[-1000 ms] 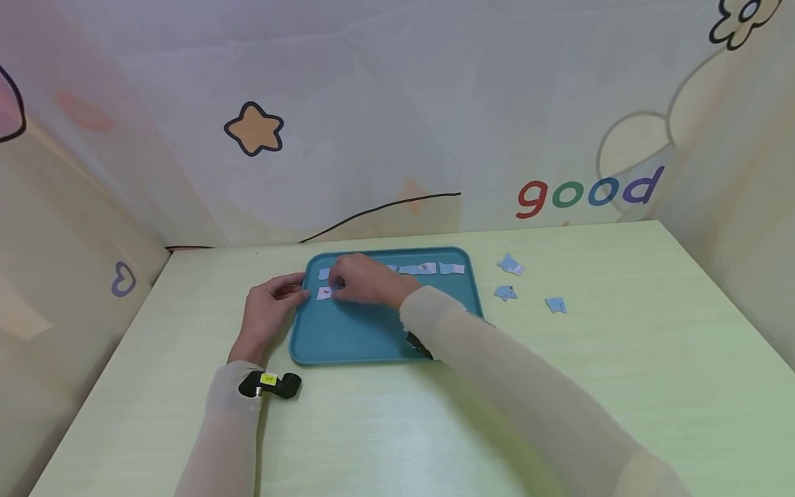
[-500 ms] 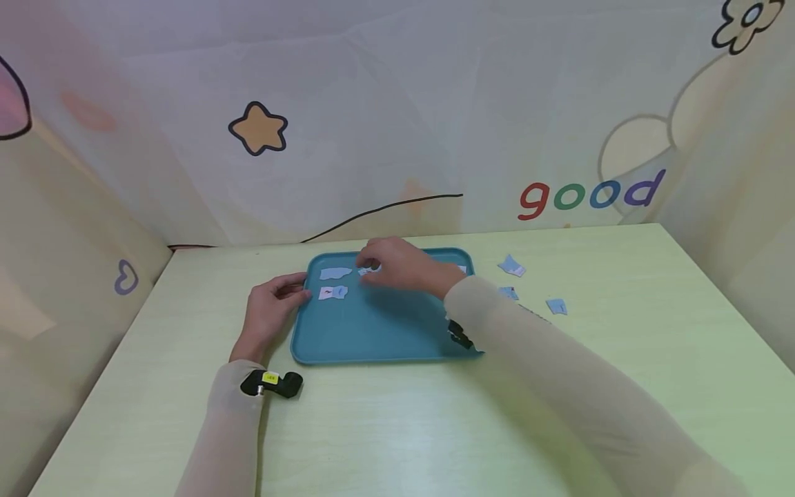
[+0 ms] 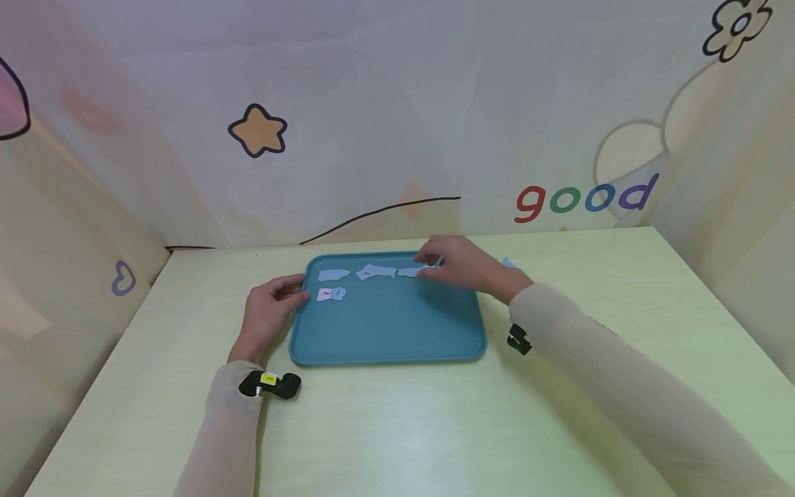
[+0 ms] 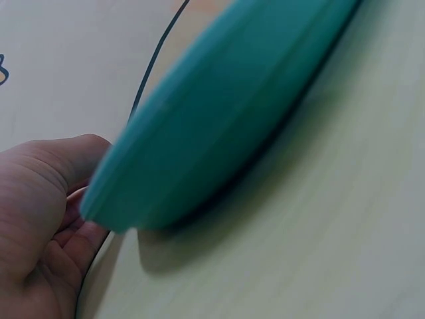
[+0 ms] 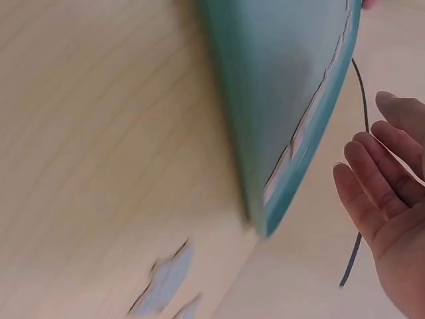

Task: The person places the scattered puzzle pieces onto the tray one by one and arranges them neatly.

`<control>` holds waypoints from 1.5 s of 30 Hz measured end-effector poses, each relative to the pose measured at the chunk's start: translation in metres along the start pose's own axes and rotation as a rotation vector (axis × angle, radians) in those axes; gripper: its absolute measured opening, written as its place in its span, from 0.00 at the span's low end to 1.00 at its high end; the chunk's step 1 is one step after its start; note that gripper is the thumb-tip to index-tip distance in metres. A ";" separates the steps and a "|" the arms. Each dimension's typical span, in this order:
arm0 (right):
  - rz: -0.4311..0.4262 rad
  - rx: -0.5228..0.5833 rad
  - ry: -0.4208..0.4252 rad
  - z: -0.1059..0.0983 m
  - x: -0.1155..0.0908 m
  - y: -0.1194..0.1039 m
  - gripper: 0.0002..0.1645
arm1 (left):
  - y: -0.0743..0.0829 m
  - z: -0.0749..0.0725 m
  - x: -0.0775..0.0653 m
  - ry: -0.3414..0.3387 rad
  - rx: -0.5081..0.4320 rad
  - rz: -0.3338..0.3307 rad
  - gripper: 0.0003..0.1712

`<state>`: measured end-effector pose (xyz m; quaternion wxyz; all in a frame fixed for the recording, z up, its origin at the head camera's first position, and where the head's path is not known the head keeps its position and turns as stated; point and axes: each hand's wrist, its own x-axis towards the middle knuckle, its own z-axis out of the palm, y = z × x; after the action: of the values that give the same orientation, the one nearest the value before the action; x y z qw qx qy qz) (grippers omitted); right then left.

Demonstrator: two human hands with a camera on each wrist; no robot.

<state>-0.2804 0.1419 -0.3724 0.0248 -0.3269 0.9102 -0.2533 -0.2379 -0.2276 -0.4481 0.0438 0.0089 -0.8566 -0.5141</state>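
A blue-green tray (image 3: 385, 335) lies on the table. My left hand (image 3: 266, 317) grips its left edge, thumb at the rim and fingers along the outer side; the left wrist view shows the thumb against the tray wall. Torn paper pieces, pale blue and pink, lie along the tray's far side: one at the left (image 3: 334, 275), a joined strip (image 3: 375, 271) beside it, and another strip (image 3: 407, 273) partly under my right hand (image 3: 468, 266). Below them sits a small pink-and-blue pair (image 3: 331, 294). My right hand hovers over the tray's far right, fingers loosely bent, holding nothing.
Right of the tray, a loose paper piece (image 3: 508, 262) shows past my right hand; the right wrist view has a torn piece (image 5: 165, 279) on the tabletop with part of another. A printed cloth backdrop (image 3: 373, 138) stands behind the table.
My right hand has moved right across the tray, from the small lower pair past the upper strips, uncovering them. My left hand stays at the tray's left edge.
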 end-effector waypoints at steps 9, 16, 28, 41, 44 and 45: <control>0.114 0.009 0.030 -0.022 -0.039 0.026 0.21 | 0.001 0.001 0.000 0.000 -0.006 -0.001 0.25; 0.183 -0.041 0.027 -0.033 -0.068 0.046 0.21 | 0.002 -0.001 -0.001 -0.001 -0.007 -0.010 0.25; 0.216 -0.048 -0.003 -0.037 -0.104 0.068 0.17 | 0.000 0.000 0.000 -0.006 -0.002 -0.019 0.25; 0.198 -0.061 -0.051 -0.033 -0.110 0.077 0.14 | 0.000 0.000 0.000 -0.002 0.002 -0.023 0.25; 0.195 -0.053 -0.047 -0.032 -0.110 0.078 0.14 | 0.000 0.000 0.000 -0.003 0.004 -0.017 0.25; 0.196 -0.050 -0.047 -0.032 -0.110 0.077 0.14 | 0.000 0.000 0.000 -0.002 0.004 -0.017 0.25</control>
<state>-0.2463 0.2738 -0.3946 0.0624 -0.2428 0.9430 -0.2189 -0.2379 -0.2273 -0.4477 0.0386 0.0156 -0.8576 -0.5126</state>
